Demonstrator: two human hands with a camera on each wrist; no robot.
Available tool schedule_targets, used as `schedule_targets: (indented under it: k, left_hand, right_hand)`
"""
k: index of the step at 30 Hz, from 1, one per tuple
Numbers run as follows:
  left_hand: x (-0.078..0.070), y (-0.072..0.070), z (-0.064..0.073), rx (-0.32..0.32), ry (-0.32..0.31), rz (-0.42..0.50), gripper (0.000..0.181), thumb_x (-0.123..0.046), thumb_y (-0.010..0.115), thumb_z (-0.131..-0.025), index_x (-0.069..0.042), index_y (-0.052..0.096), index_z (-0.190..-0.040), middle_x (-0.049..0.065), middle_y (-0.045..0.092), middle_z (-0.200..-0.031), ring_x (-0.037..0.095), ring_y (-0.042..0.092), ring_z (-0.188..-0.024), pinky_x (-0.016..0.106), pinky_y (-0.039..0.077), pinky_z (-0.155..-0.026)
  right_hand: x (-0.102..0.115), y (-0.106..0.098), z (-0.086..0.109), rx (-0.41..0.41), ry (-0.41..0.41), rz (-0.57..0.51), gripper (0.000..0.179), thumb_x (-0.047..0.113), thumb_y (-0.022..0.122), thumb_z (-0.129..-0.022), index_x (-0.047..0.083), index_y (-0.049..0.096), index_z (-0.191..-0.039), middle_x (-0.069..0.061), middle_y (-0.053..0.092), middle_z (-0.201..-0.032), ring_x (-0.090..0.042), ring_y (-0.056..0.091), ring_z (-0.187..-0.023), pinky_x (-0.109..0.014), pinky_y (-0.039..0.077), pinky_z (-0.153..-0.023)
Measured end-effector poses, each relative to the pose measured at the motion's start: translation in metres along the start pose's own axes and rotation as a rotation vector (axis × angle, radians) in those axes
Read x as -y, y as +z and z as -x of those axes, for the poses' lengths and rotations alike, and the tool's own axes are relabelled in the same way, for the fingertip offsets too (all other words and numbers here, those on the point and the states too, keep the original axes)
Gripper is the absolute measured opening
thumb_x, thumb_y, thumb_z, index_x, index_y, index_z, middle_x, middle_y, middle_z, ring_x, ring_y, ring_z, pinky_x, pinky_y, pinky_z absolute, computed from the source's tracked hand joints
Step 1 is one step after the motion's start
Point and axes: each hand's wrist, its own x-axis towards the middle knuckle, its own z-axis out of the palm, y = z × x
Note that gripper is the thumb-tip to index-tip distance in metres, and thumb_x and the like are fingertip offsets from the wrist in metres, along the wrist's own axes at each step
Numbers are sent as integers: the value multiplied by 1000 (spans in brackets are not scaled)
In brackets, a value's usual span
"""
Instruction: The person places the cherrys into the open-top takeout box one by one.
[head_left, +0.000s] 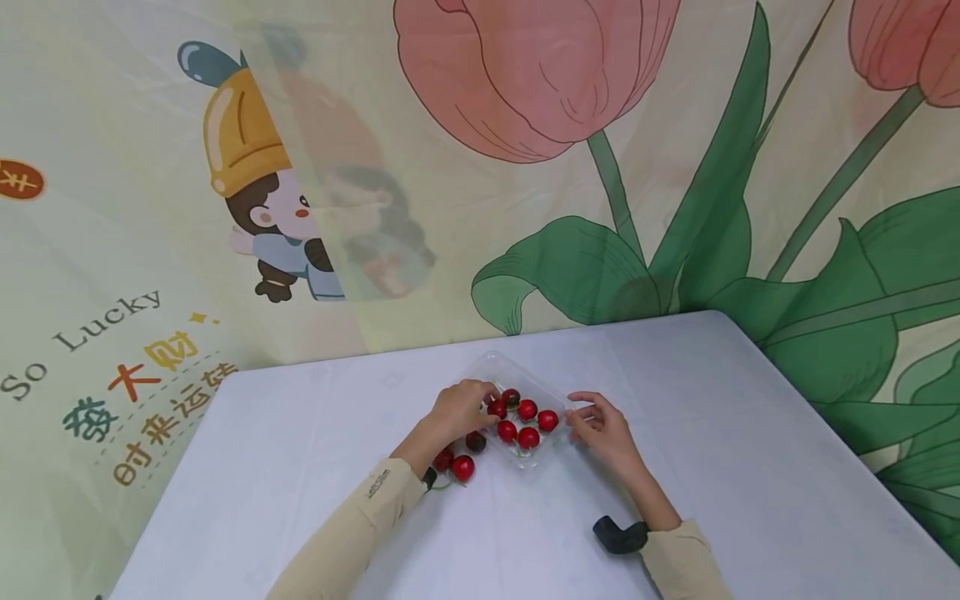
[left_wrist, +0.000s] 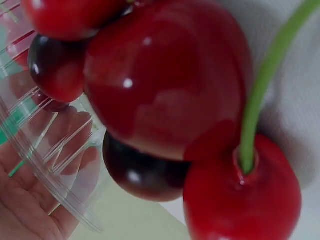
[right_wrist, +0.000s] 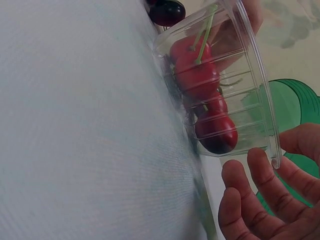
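Observation:
A clear plastic box (head_left: 491, 364) with several red cherries (head_left: 528, 437) in it sits tilted at an angle on the table. My left hand (head_left: 459, 408) reaches over its left side, a dark red cherry (head_left: 497, 408) between thumb and fingertips. At the right side is my right hand (head_left: 597, 425); in the right wrist view its thumb and fingers curl about the box's rim (right_wrist: 272, 135). Beneath my left wrist lie loose cherries, a bright red one (head_left: 462, 468) with a green stem and a nearly black one (head_left: 476, 442) among them. The left wrist view shows them very near.
A white cloth covers the table (head_left: 300, 467). Behind it hangs a backdrop (head_left: 420, 325) printed with tulips, a cartoon figure and lettering. A black band with a curved piece (head_left: 621, 535) is on my right wrist.

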Motion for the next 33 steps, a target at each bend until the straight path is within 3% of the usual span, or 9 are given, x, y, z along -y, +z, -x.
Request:
schedule_targets:
  k: [21,25,33]
  left_hand:
    - [-1,1,0,31,-12,-40,33,-26,76,-86,-11,69,-114,4,70,-100,18,63,-86,35,53,-76]
    - [0,0,4,15,-10,-46,40,-28,76,-86,-10,66,-120,6,69,-106,20,64,-93,37,54,-78]
    - [0,-12,17,-69,8,34,47,-24,74,-88,-11,59,-130,8,68,-112,22,64,-99,39,54,-82]
  right_hand:
    - [-2,4,-1,-7,-17,-5,29,10,65,-93,1,58,-121,-17,68,-88,-25,66,-66,-24,51,-59]
    - [-1,5,0,-6,-11,12,30,11,65,-93,2,58,-121,-15,67,-88,-25,65,-66,-24,51,-60]
    - [-1,3,1,-8,4,38,31,12,64,-95,3,57,-123,-15,68,-91,-25,66,-68,-25,51,-62]
